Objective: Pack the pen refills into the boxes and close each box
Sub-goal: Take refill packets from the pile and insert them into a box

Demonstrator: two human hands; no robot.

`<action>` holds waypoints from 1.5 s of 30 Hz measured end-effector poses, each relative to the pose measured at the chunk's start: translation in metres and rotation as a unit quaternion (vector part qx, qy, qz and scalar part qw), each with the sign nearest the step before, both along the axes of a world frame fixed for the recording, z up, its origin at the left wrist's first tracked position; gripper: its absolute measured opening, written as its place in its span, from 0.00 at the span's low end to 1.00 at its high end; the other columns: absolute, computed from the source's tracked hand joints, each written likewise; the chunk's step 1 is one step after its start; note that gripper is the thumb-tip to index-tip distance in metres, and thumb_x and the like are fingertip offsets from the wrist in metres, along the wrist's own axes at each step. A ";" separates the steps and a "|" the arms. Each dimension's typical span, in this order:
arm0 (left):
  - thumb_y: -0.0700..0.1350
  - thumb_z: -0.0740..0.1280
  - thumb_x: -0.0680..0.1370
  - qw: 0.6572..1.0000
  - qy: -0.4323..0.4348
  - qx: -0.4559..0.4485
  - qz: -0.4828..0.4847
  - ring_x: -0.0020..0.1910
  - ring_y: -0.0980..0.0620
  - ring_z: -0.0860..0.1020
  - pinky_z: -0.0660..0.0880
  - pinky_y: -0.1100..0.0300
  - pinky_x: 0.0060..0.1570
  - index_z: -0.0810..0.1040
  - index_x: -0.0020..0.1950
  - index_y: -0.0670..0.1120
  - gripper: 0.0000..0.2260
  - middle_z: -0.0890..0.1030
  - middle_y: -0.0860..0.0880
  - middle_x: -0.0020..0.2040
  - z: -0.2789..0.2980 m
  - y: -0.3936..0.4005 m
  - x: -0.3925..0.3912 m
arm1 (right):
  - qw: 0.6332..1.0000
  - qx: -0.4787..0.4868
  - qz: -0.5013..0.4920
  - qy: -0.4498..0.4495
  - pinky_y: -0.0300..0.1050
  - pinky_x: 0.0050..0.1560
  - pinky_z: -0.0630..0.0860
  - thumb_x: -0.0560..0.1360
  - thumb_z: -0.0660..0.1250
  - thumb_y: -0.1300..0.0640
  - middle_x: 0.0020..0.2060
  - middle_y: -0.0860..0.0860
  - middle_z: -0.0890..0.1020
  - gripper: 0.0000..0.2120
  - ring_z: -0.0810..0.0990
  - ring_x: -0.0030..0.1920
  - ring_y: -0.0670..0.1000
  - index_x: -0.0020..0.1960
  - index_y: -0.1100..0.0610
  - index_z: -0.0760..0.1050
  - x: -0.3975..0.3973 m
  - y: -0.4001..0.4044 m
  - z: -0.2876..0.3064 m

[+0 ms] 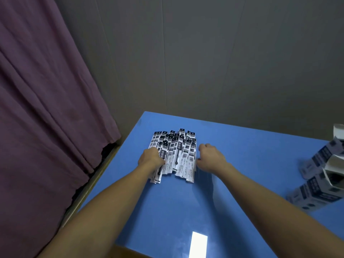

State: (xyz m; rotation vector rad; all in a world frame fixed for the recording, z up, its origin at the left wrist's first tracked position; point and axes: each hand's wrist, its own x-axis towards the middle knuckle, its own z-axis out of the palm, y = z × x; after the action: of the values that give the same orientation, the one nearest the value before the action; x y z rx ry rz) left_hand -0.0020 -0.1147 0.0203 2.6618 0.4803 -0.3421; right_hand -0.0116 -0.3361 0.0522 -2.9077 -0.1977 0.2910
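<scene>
My left hand [151, 157] rests on the left edge of the pile of pen refills [175, 155], fingers curled down over the sleeves; they press on the packets, though from my view I cannot tell whether any one is actually pinched between them. My right hand [211, 159] sits just beside the pile's right edge, knuckles up and fingers bent loosely inward, the thumb near the outermost packet; whether it touches I cannot tell, and it seems to hold nothing. The refills lie in white and black printed sleeves, fanned and overlapping, long axes running away from me, on the far left part of the blue table [186, 202]. Well apart from them, at the table's right edge, I see the boxes [320, 175], grey-white cartons with dark printing, stacked or leaning against one another. One box [333, 168] has its end flap standing open toward me, and its inside reads only as a dark hollow, so I cannot tell what it contains. The lower box [314, 194] lies on its side, and I cannot make out its ends. A purple curtain [46, 108] hangs at the left, a grey wall [223, 53] behind the table.
</scene>
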 end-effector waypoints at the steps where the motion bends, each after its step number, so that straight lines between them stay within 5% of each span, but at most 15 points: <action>1: 0.47 0.73 0.74 1.000 0.000 0.000 0.004 0.36 0.50 0.77 0.71 0.60 0.31 0.71 0.38 0.46 0.12 0.76 0.48 0.40 0.000 0.000 0.001 | 1.000 0.000 0.003 0.004 0.52 0.58 0.74 0.76 0.62 0.56 0.61 0.57 0.74 0.19 0.73 0.62 0.59 0.66 0.59 0.68 -0.001 0.000 -0.002; 10: 0.39 0.67 0.74 0.997 -0.006 -0.076 0.017 0.34 0.51 0.72 0.66 0.62 0.26 0.69 0.41 0.43 0.07 0.73 0.47 0.39 0.012 0.000 0.002 | 1.000 0.009 0.014 0.020 0.53 0.58 0.75 0.76 0.62 0.56 0.61 0.56 0.73 0.19 0.74 0.61 0.58 0.65 0.58 0.69 -0.003 -0.002 -0.006; 17: 0.37 0.67 0.73 0.990 -0.061 -0.111 -0.065 0.30 0.50 0.65 0.65 0.58 0.34 0.64 0.31 0.48 0.15 0.66 0.48 0.29 0.040 -0.027 0.024 | 0.998 0.015 -0.036 0.045 0.53 0.58 0.74 0.76 0.61 0.57 0.62 0.56 0.73 0.18 0.73 0.61 0.58 0.66 0.59 0.68 -0.028 -0.021 -0.007; 23: 0.38 0.70 0.75 0.972 -0.094 -0.160 -0.146 0.35 0.49 0.72 0.69 0.59 0.35 0.74 0.40 0.44 0.07 0.75 0.45 0.38 0.057 -0.097 0.020 | 0.993 0.027 -0.111 0.033 0.50 0.51 0.74 0.76 0.63 0.55 0.59 0.56 0.74 0.18 0.74 0.57 0.58 0.63 0.59 0.69 -0.067 -0.068 -0.006; 29: 0.39 0.71 0.75 0.961 -0.097 -0.180 -0.185 0.42 0.47 0.76 0.68 0.60 0.36 0.76 0.41 0.43 0.05 0.78 0.47 0.41 0.063 -0.159 -0.016 | 0.986 0.032 -0.165 0.014 0.53 0.55 0.76 0.76 0.63 0.55 0.59 0.57 0.74 0.18 0.74 0.58 0.59 0.63 0.60 0.69 -0.120 -0.129 0.001; 45: 0.39 0.69 0.76 0.965 -0.136 -0.199 -0.101 0.36 0.47 0.73 0.71 0.58 0.36 0.74 0.40 0.44 0.06 0.77 0.44 0.42 0.069 -0.262 -0.153 | 0.990 0.023 -0.138 0.019 0.53 0.59 0.75 0.75 0.65 0.55 0.59 0.56 0.74 0.20 0.74 0.61 0.58 0.64 0.60 0.70 -0.261 -0.294 0.004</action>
State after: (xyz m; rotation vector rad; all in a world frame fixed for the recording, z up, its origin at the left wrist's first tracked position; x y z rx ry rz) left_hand -0.1550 -0.3767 0.0893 2.3151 0.0450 -0.1095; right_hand -0.2723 -0.6298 0.0560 -2.8330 0.2016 0.2886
